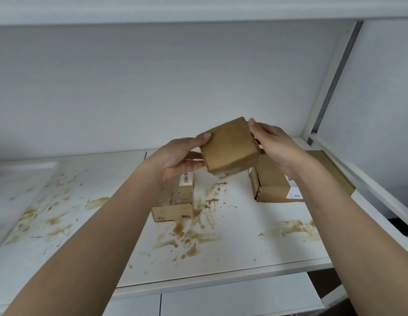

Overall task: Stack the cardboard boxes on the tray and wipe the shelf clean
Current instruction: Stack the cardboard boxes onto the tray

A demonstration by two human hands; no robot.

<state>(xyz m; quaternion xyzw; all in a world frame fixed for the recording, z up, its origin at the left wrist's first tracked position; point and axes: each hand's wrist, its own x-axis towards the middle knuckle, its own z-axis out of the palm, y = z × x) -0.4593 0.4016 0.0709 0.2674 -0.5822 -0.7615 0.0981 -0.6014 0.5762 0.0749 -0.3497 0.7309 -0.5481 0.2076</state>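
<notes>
small box (pixel 230 147) — plain brown cardboard, worn corners, tilted, held in the air above the stained shelf (pixel 244 224) | left hand (pixel 178 156) grips its left side, thumb on top | right hand (pixel 271 144) grips its right side | two more boxes — long box (pixel 175 201), flat box (pixel 273 185) — lie on shelf below

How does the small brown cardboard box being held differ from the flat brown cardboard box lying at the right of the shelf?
The small brown cardboard box is held in the air, tilted, between the left hand and right hand; the flat brown cardboard box rests on the white shelf. The held box is compact and blocky, the resting one wider and lower. Only the resting box shows a white label. Both are plain brown cardboard and closed.
</notes>
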